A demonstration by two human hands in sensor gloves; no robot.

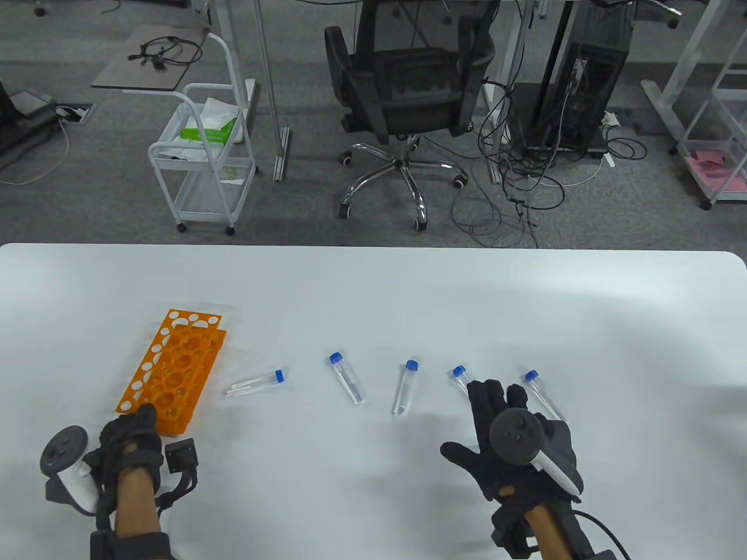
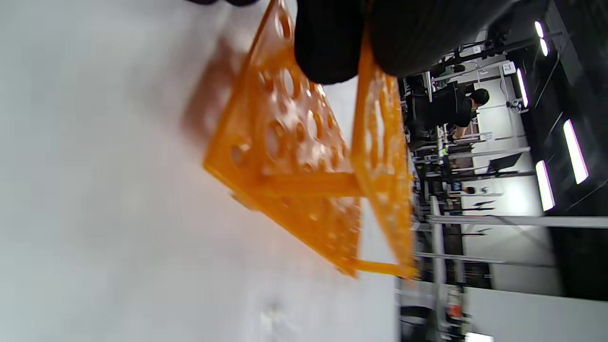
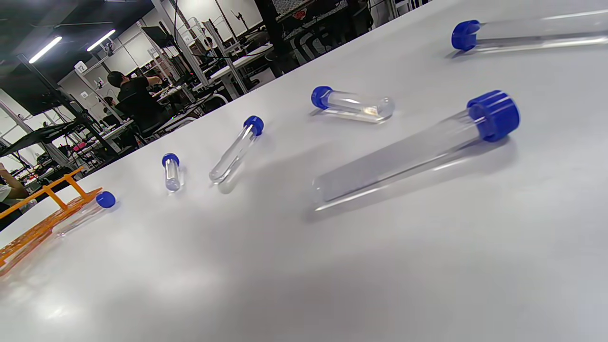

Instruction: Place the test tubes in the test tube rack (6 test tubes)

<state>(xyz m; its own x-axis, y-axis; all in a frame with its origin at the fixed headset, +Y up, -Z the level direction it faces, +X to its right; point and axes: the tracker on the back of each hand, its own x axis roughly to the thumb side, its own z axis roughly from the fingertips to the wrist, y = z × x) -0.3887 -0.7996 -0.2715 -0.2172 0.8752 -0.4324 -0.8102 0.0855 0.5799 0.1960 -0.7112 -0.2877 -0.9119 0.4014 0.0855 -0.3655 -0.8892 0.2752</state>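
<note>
The orange test tube rack (image 1: 175, 364) lies tilted on its side at the table's left. My left hand (image 1: 140, 417) grips its near end. In the left wrist view my fingers (image 2: 327, 47) straddle one plate of the rack (image 2: 294, 156). Several clear tubes with blue caps lie flat in a row: one by the rack (image 1: 257, 383), one further right (image 1: 347, 378), one in the middle (image 1: 404, 388). My right hand (image 1: 496, 399) is open with fingers spread over a tube (image 1: 461, 375), beside another (image 1: 543, 394). The right wrist view shows the closest tube (image 3: 418, 147); no fingers show there.
The white table (image 1: 373, 291) has its far edge behind the tubes. Beyond it stand an office chair (image 1: 408, 87), a white cart (image 1: 204, 151) and loose cables on the floor.
</note>
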